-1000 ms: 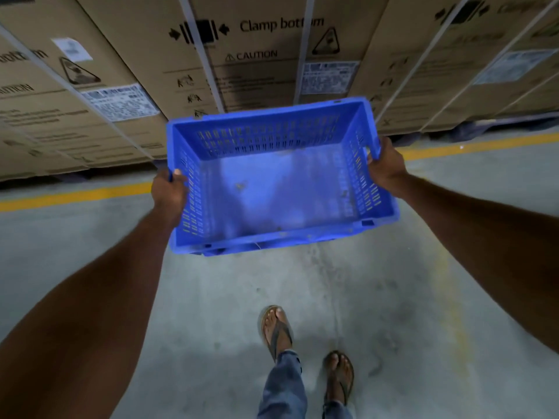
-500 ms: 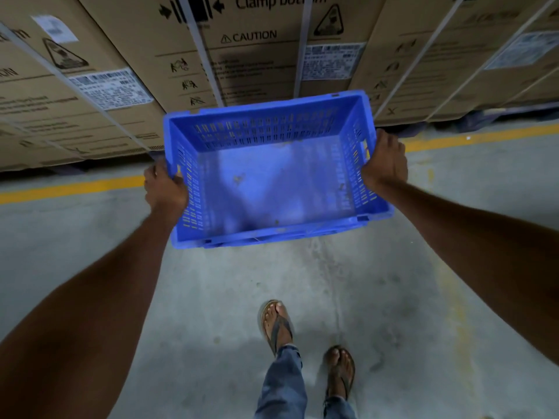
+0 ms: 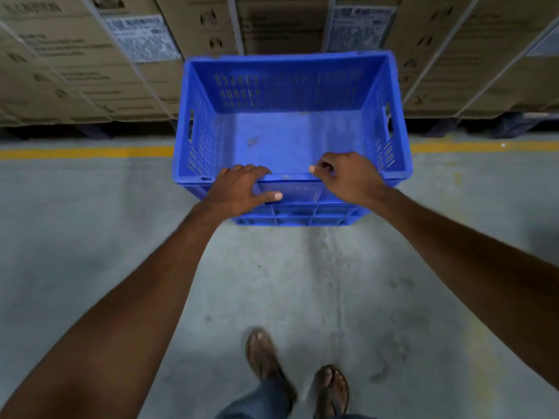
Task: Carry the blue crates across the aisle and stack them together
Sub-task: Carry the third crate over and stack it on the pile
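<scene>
An empty blue crate (image 3: 290, 134) with slotted walls stands upright on the concrete floor, straddling the yellow line and close to the cardboard boxes. My left hand (image 3: 242, 189) lies on its near rim, fingers over the edge and thumb on the outer wall. My right hand (image 3: 348, 179) is curled over the same rim, a little to the right. Whether another crate sits beneath it is hidden from here.
Tall strapped cardboard boxes (image 3: 75, 71) on pallets form a wall right behind the crate. A yellow floor line (image 3: 84, 152) runs left to right under it. My sandalled feet (image 3: 266, 358) stand on bare concrete about an arm's length back.
The crate was held in the air by its side handles; now it rests low by the boxes. Both hands have left the handles and shifted to the near rim.
</scene>
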### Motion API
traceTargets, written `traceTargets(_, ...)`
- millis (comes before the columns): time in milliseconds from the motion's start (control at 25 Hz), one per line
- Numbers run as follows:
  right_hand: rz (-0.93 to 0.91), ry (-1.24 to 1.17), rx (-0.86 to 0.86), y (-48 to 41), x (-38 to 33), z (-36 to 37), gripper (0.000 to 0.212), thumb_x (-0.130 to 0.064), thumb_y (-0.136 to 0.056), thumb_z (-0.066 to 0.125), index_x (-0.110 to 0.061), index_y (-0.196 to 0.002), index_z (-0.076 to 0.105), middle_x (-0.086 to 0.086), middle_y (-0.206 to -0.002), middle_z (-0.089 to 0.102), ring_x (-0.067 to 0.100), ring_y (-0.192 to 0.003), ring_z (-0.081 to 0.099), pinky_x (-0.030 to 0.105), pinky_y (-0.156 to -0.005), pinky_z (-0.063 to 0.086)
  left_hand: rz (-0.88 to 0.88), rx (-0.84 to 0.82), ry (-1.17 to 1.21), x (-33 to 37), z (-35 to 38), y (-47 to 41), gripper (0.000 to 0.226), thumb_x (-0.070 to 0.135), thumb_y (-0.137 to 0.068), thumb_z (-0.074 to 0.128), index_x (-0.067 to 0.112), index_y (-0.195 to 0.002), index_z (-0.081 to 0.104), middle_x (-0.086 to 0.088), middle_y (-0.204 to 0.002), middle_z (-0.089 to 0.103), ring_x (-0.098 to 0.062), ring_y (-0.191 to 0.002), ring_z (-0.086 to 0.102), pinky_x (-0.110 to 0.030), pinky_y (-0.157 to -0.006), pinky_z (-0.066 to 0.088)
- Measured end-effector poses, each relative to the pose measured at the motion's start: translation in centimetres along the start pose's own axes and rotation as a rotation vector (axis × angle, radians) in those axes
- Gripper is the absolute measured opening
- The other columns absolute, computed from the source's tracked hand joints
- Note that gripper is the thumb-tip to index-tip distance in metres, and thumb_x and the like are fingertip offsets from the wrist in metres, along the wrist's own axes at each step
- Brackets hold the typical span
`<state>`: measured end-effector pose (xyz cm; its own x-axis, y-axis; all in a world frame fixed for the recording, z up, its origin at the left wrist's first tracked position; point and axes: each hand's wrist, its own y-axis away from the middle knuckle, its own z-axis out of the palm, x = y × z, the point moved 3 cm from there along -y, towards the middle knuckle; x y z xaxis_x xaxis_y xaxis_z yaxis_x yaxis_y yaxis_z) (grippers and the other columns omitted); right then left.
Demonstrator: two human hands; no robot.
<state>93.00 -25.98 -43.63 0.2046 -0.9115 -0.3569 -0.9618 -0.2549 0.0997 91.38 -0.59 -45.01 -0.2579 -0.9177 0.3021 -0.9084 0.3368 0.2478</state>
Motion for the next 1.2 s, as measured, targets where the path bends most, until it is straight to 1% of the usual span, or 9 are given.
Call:
traceTargets(120, -0.148, 0.109, 0.101, 1.8, 1.2, 1.5, 0.050, -0.069, -0.088, 0.052, -0.023, -0.104, 0.066, 0.004, -0.100, 0.072, 0.030, -0.098, 0.066, 0.040, -0.077, 0.053, 0.053, 0.242, -0.100, -0.4, 1.2, 0.2, 0.051, 0.060, -0.085, 0.064, 0.028, -0.124, 0.060, 0.001, -0.116, 0.069, -0.028, -0.109, 0.064, -0.040, -0.089, 0.042)
traceTargets(200, -0.255, 0.246, 0.182, 1.9, 2.0, 2.8, 0.052, -0.059, -0.086, 0.063, -0.016, -0.115, 0.064, 0.012, -0.108, 0.071, 0.035, -0.104, 0.065, 0.044, -0.083, 0.052, 0.055, 0.391, -0.217, -0.4, 2.2, -0.4, 0.047, 0.054, -0.085, 0.068, 0.024, -0.120, 0.062, -0.003, -0.111, 0.071, -0.031, -0.103, 0.066, -0.041, -0.087, 0.043)
traceTargets(280, -0.269, 0.274, 0.250, 2.1, 2.2, 3.6, 0.053, -0.050, -0.084, 0.070, -0.012, -0.119, 0.062, 0.016, -0.110, 0.070, 0.038, -0.104, 0.064, 0.046, -0.085, 0.050, 0.046, 0.515, -0.235, 0.1, 3.1, 0.0, 0.047, 0.052, -0.084, 0.070, 0.021, -0.119, 0.064, -0.007, -0.107, 0.072, -0.034, -0.101, 0.065, -0.043, -0.088, 0.043)
traceTargets(400, -0.245, 0.299, 0.355, 2.4, 2.3, 3.3, 0.057, -0.051, -0.083, 0.073, -0.012, -0.122, 0.061, 0.017, -0.107, 0.069, 0.040, -0.102, 0.063, 0.046, -0.081, 0.049, 0.041, 0.670, -0.221, 0.2, 3.2, -0.1, 0.041, 0.050, -0.081, 0.073, 0.023, -0.111, 0.068, -0.010, -0.097, 0.074, -0.035, -0.097, 0.067, -0.043, -0.085, 0.045)
traceTargets(560, -0.241, 0.331, 0.440, 2.7, 2.4, 2.7, 0.059, -0.052, -0.078, 0.075, -0.015, -0.123, 0.060, 0.017, -0.107, 0.067, 0.038, -0.104, 0.061, 0.044, -0.079, 0.048, 0.087, 0.779, -0.199, 0.9, 3.1, -0.7, 0.042, 0.052, -0.075, 0.075, 0.026, -0.108, 0.069, -0.008, -0.095, 0.074, -0.034, -0.095, 0.068, -0.043, -0.082, 0.050)
traceTargets(680, -0.232, 0.324, 0.503, 3.2, 3.2, 3.4, 0.055, -0.051, -0.078, 0.076, -0.018, -0.118, 0.060, 0.014, -0.104, 0.067, 0.036, -0.101, 0.060, 0.042, -0.076, 0.046, 0.135, 0.809, -0.168, 1.0, 3.9, -0.8, 0.044, 0.051, -0.075, 0.077, 0.026, -0.110, 0.069, -0.007, -0.098, 0.075, -0.033, -0.096, 0.068, -0.044, -0.084, 0.051)
traceTargets(840, -0.208, 0.302, 0.492, 3.7, 2.8, 4.6, 0.053, -0.048, -0.081, 0.075, -0.017, -0.120, 0.058, 0.011, -0.104, 0.066, 0.036, -0.099, 0.059, 0.043, -0.079, 0.043, 0.178, 0.778, -0.189, 1.4, 4.6, -0.1, 0.043, 0.048, -0.081, 0.075, 0.022, -0.115, 0.069, -0.009, -0.102, 0.074, -0.036, -0.097, 0.066, -0.046, -0.084, 0.049)
traceTargets(1040, -0.228, 0.325, 0.475, 4.0, 2.6, 4.8, 0.053, -0.051, -0.081, 0.072, -0.016, -0.116, 0.056, 0.011, -0.102, 0.064, 0.036, -0.095, 0.058, 0.048, -0.083, 0.047, 0.200, 0.712, -0.162, 0.7, 4.1, 0.3, 0.039, 0.049, -0.085, 0.070, 0.023, -0.113, 0.067, -0.006, -0.100, 0.072, -0.032, -0.092, 0.064, -0.042, -0.075, 0.048)
traceTargets(1200, -0.232, 0.425, 0.477, 4.3, 2.6, 4.9, 0.063, -0.052, -0.076, 0.079, -0.014, -0.119, 0.050, 0.012, -0.101, 0.059, 0.036, -0.093, 0.056, 0.050, -0.083, 0.045, 0.189, 0.686, -0.251, 0.8, 4.0, -0.1, 0.044, 0.052, -0.088, 0.066, 0.016, -0.115, 0.065, -0.012, -0.095, 0.069, -0.036, -0.085, 0.060, -0.041, -0.072, 0.043)
